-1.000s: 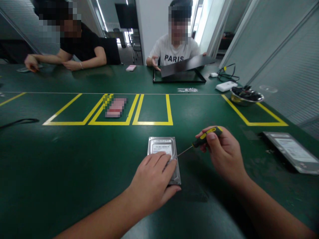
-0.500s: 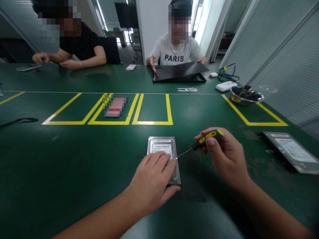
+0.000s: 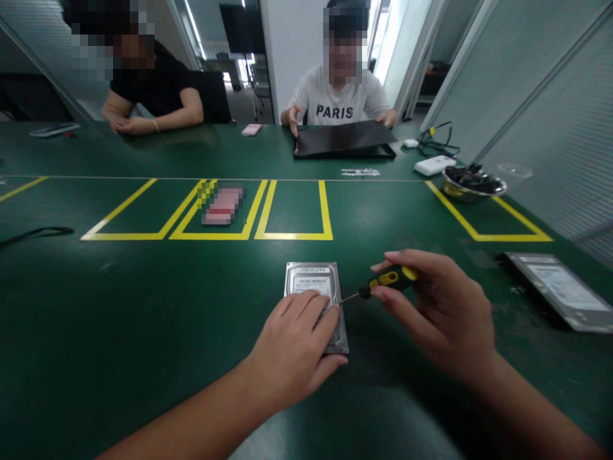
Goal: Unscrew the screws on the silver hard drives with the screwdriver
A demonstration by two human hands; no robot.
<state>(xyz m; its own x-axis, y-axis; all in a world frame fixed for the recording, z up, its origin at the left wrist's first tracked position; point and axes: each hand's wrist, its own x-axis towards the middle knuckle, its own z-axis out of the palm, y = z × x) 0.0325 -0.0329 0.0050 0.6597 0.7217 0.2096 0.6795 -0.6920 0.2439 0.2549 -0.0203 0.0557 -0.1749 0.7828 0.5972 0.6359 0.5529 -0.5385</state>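
Observation:
A silver hard drive [image 3: 311,271] with a white label lies flat on the green table in front of me. My left hand [image 3: 299,338] grips it from the near side, fingers across its label and thumb by the near edge, hiding much of the lower half. From the right, my right hand [image 3: 438,306] holds a black and yellow screwdriver [image 3: 387,280] between thumb and fingers, nearly level. The screwdriver's thin shaft points left, and its tip meets the drive's right edge close to my left index finger. Whether the tip sits in a screw I cannot tell.
Another hard drive [image 3: 565,291] lies at the right. Beyond it stands a metal bowl [image 3: 474,191] of dark items. Yellow tape [image 3: 293,236] marks the table [image 3: 143,306]; a pink pack [image 3: 223,206] lies within one outline. Opposite, one person handles a black panel [image 3: 345,137]; another rests their arms.
My right hand has turned and opened up somewhat around the screwdriver, whose handle has dropped lower and shifted left. My left hand stays put. The person at the left has drawn a hand in.

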